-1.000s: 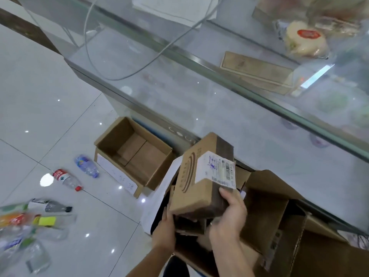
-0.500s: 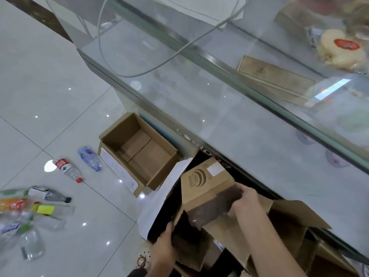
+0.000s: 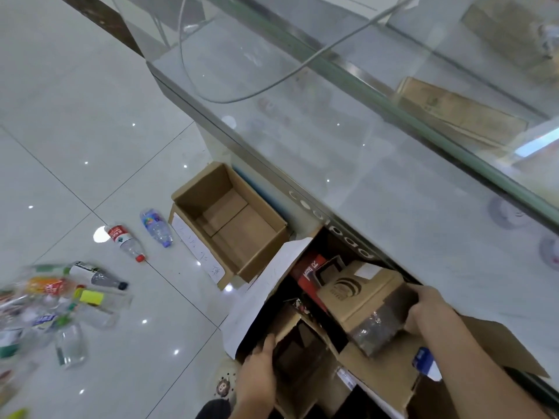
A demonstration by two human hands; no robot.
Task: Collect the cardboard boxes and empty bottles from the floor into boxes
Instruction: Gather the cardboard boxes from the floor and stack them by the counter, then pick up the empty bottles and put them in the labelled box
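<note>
Gripping the small cardboard box (image 3: 360, 300) with the right hand (image 3: 429, 309), lower right of centre, half down in the big box (image 3: 266, 297). Pinching a loose flap (image 3: 289, 323) with the left hand (image 3: 260, 376) at lower centre, so hands apart. Sits just left of the right hand, clearly the nearer one. Runs roughly upper left to lower right, logo end pointing upper left.

Your camera gave a bright picture, with little white dots of lamp light shining on the glossy floor (image 3: 75, 101). The glass counter (image 3: 378, 192) looked milky with glare, and a pale blue strip of light (image 3: 534, 144) shone in it. The bottles (image 3: 45, 297) in your bottom left corner were smeared and blurry, and straight lines bent near the edges.
</note>
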